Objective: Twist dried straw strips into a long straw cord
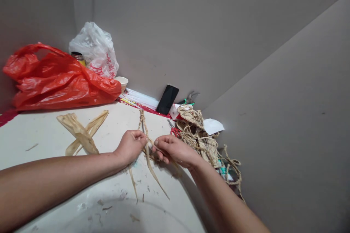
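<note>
Near the middle of the table, my left hand [132,145] pinches a braided cord [142,118] of dry, straw-coloured husk. Close on its right, my right hand [172,149] has its fingers closed around a loose husk strip [150,140] that runs to the cord. Other thin strand ends [153,174] hang down below the hands toward me. Part of the braid is hidden behind my fingers. To the left, flat pale husk strips [79,136] lie crossed on the table.
A red plastic bag [60,80], white bag [95,49] and paper cup [122,83] stand back left. A phone [167,99] leans on the wall near pliers [190,98]. Red-handled scissors [174,130] and piled braided cord [202,142] lie right. Scraps dot the table [115,214].
</note>
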Demonstrator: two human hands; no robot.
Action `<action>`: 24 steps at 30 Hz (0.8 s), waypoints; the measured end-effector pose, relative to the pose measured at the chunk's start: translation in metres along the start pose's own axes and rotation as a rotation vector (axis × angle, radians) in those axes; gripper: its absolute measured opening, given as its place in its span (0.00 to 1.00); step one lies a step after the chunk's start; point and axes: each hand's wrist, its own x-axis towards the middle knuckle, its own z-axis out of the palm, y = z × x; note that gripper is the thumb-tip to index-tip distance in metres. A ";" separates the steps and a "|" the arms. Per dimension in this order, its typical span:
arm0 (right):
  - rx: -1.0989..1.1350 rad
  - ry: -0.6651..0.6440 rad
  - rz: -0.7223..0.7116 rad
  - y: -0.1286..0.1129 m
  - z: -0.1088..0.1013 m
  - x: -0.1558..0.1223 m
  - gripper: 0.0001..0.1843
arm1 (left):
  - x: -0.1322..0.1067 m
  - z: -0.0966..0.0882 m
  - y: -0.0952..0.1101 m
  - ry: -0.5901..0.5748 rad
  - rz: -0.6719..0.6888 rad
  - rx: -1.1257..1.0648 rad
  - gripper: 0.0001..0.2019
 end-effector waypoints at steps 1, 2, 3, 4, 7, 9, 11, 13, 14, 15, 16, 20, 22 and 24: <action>0.076 0.005 -0.001 0.001 0.004 0.000 0.13 | 0.000 0.000 0.001 -0.004 -0.004 -0.012 0.08; 0.135 0.023 -0.009 0.002 0.009 0.000 0.14 | -0.001 0.000 0.001 -0.013 -0.015 -0.037 0.08; 0.175 0.054 -0.022 0.002 0.016 0.000 0.14 | -0.001 0.000 0.002 -0.028 -0.033 -0.072 0.07; 0.191 0.098 -0.036 0.003 0.024 0.001 0.13 | -0.002 0.001 0.004 -0.046 -0.056 -0.113 0.06; 0.143 0.291 -0.067 0.005 0.047 0.002 0.11 | -0.005 0.001 0.008 -0.105 -0.135 -0.217 0.05; 0.037 0.418 -0.100 0.009 0.058 0.003 0.12 | -0.007 0.001 0.012 -0.137 -0.196 -0.252 0.05; -0.156 0.522 -0.172 0.014 0.064 0.005 0.15 | -0.009 0.001 0.017 -0.140 -0.238 -0.263 0.07; -0.419 0.609 -0.243 0.017 0.066 0.006 0.18 | -0.010 0.000 0.021 -0.115 -0.240 -0.263 0.09; -0.546 0.644 -0.262 0.017 0.067 0.007 0.18 | -0.010 0.000 0.023 -0.101 -0.237 -0.260 0.09; -0.656 0.670 -0.266 0.017 0.068 0.007 0.17 | -0.010 -0.001 0.023 -0.093 -0.240 -0.260 0.09; -0.750 0.685 -0.257 0.016 0.069 0.006 0.17 | -0.010 -0.001 0.023 -0.089 -0.251 -0.262 0.08; -0.951 0.632 -0.220 0.005 0.071 -0.005 0.15 | -0.009 -0.001 0.021 -0.065 -0.312 -0.283 0.05; -0.913 0.482 -0.253 -0.003 0.064 -0.017 0.15 | -0.008 -0.002 0.020 -0.071 -0.332 -0.317 0.05; -0.749 0.374 -0.299 -0.011 0.051 -0.028 0.16 | -0.007 -0.004 0.022 -0.097 -0.353 -0.360 0.05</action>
